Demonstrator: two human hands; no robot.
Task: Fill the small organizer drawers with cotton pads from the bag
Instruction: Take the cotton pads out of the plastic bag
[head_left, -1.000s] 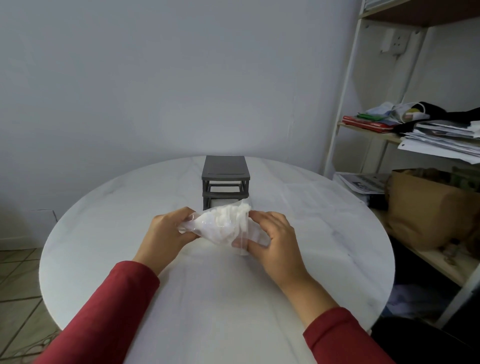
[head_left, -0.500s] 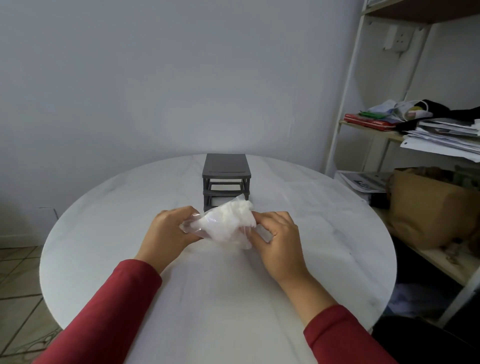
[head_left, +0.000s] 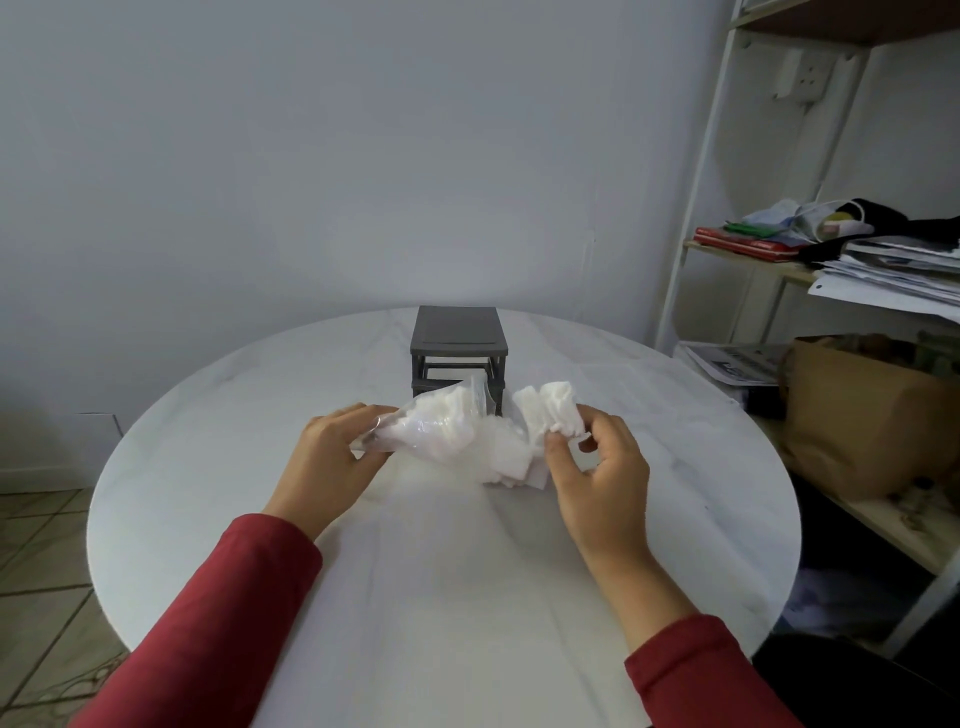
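Now left hand (head_left: 332, 457) grips bag (head_left: 415, 434), right hand (head_left: 597, 467) pinches cotton pads (head_left: 556, 413) at centre frame; advise keeping stack square for organizer (head_left: 458, 345).

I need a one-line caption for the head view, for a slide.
Left hand holds the bag; right hand pinches a bunch of cotton pads; grey organizer behind.

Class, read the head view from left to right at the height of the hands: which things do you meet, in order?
Left hand → plastic bag → cotton pads → right hand → brown paper bag. The organizer, behind the plastic bag, is left out.
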